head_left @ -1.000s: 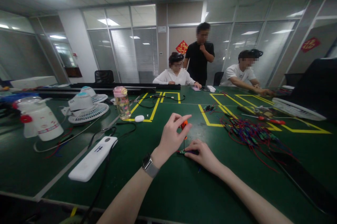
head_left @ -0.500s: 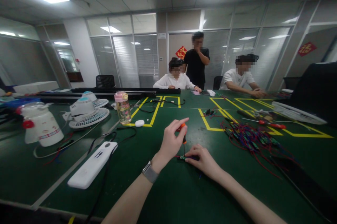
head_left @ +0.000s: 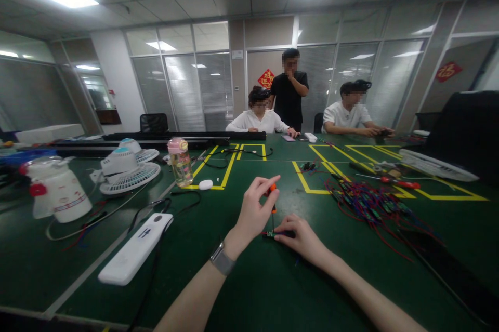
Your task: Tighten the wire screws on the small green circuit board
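My left hand [head_left: 257, 206] is closed around the orange and black handle of a screwdriver [head_left: 273, 212], its index finger stretched out over the top. The screwdriver stands upright, with its thin shaft reaching down to a small green circuit board [head_left: 270, 234] on the green table. Pinched between the thumb and fingers of my right hand [head_left: 298, 235] is the right end of that board, held low against the tabletop. Red wire shows at the board's left end. The contact between the screwdriver tip and the board is too small to make out.
A heap of wired circuit boards [head_left: 370, 202] lies to the right, near a red-handled screwdriver [head_left: 401, 182]. On the left are a white power bank-like case [head_left: 136, 249], a pink-lidded bottle [head_left: 180, 163], a white jug [head_left: 62, 189] and small fans [head_left: 130, 176]. Several people are across the table.
Both hands keep almost the same pose on the screwdriver and board. My view has shifted slightly. The seated person at right now holds a dark object.
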A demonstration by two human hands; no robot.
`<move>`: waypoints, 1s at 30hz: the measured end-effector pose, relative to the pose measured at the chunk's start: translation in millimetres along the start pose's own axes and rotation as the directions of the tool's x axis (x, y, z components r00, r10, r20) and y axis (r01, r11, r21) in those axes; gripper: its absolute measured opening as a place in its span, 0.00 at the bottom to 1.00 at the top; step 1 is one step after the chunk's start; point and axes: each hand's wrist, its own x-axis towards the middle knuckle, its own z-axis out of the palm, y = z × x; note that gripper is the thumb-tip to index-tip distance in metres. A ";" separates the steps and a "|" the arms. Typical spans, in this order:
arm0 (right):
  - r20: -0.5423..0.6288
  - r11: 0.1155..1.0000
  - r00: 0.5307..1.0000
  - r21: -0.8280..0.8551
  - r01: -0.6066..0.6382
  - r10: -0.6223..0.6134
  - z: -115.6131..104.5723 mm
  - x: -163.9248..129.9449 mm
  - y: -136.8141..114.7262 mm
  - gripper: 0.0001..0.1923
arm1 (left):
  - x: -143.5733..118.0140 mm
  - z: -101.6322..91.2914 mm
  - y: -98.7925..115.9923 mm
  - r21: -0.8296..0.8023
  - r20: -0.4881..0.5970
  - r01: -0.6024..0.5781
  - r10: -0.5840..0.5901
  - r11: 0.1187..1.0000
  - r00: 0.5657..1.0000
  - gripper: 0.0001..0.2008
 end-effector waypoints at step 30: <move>-0.001 1.000 1.000 -0.028 -0.010 0.010 0.5 0.7 -0.6 0.07 | -2.5 1.7 2.9 0.038 -0.094 -0.022 0.025 0.999 0.995 0.09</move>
